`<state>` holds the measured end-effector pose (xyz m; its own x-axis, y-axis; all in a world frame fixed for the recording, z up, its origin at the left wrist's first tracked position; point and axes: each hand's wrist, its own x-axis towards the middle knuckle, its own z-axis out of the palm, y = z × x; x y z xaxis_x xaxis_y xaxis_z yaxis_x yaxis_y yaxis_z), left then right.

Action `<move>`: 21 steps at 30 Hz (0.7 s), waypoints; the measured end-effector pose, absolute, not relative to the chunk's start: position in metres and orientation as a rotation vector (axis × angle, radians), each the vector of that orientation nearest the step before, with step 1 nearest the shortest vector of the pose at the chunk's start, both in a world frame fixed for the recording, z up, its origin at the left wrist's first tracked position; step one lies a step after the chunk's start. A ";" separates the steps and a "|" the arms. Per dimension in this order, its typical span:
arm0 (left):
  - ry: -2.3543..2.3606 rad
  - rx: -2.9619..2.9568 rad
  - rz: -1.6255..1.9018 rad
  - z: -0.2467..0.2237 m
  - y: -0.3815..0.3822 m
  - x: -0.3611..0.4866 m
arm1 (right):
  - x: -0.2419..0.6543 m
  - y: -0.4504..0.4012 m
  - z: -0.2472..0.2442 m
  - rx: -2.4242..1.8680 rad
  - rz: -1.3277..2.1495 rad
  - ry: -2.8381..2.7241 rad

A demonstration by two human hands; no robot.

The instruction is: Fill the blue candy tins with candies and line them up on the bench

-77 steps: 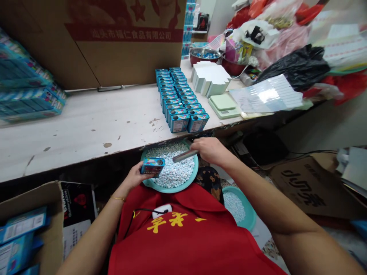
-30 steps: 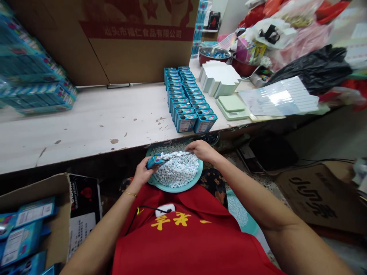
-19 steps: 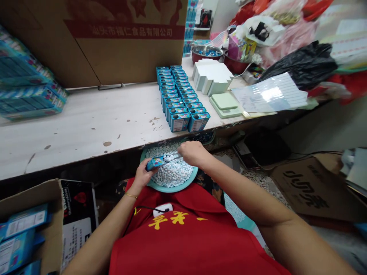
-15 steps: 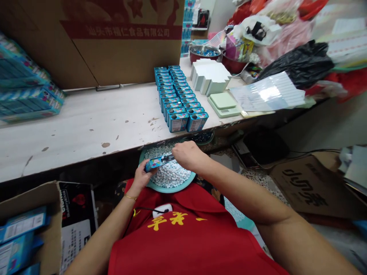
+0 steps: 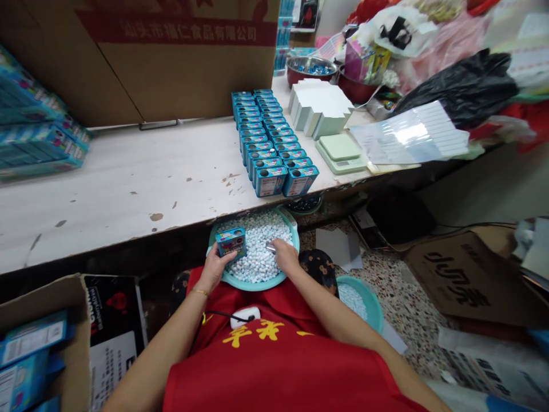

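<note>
My left hand (image 5: 214,268) is closed round a small blue candy tin (image 5: 230,242), held over the left side of a teal basin (image 5: 295,234). White and pale-blue candies (image 5: 257,237) fill the basin, which rests at my lap under the table's edge. Low over these candies, my right hand (image 5: 285,256) grips a small metal scoop (image 5: 271,247). Only part of the scoop shows; the fingers hide its handle. Two rows of similar blue tins (image 5: 271,180) stand upright on the table straight ahead.
The white table (image 5: 171,189) has a large carton (image 5: 184,80) at its back. Right of the tins are white card pieces (image 5: 321,103), a pale green scale (image 5: 341,153) and metal bowls (image 5: 311,71). An open box (image 5: 77,320) sits low left; another teal basin (image 5: 375,303) is at right.
The tin was tilted with the scoop at its top. Now it is more upright, and my right hand has come down and nearer, into the basin with the scoop. The view has shifted slightly.
</note>
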<state>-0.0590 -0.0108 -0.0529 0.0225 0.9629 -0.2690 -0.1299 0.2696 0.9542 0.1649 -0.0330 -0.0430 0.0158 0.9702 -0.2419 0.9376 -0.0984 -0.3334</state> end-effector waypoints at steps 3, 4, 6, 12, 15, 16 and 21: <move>1.172 0.884 1.059 -0.052 -0.011 -0.053 | 0.153 -0.025 -0.061 -2.119 0.740 -1.834; 1.174 0.880 1.073 -0.051 -0.011 -0.054 | 0.155 -0.023 -0.061 -2.081 0.768 -1.795; 1.203 0.908 1.117 -0.046 -0.012 -0.063 | 0.166 -0.022 -0.056 -2.010 0.788 -1.767; 1.332 1.220 1.058 -0.032 -0.012 -0.094 | 0.197 -0.020 -0.006 -1.837 0.746 -1.874; 1.368 1.313 1.036 -0.030 -0.012 -0.093 | 0.199 -0.014 0.025 -1.770 0.710 -1.981; 1.372 1.337 1.031 -0.031 -0.011 -0.091 | 0.197 -0.012 0.036 -1.762 0.694 -2.042; 1.394 1.429 1.021 -0.034 -0.011 -0.084 | 0.179 -0.005 0.088 -1.839 0.460 -2.456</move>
<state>-0.0839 -0.0110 -0.0342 0.0369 0.9992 -0.0163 0.2863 0.0050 0.9581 0.1786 -0.0052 0.0881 -0.2969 0.9438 -0.1450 0.9324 0.2537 -0.2576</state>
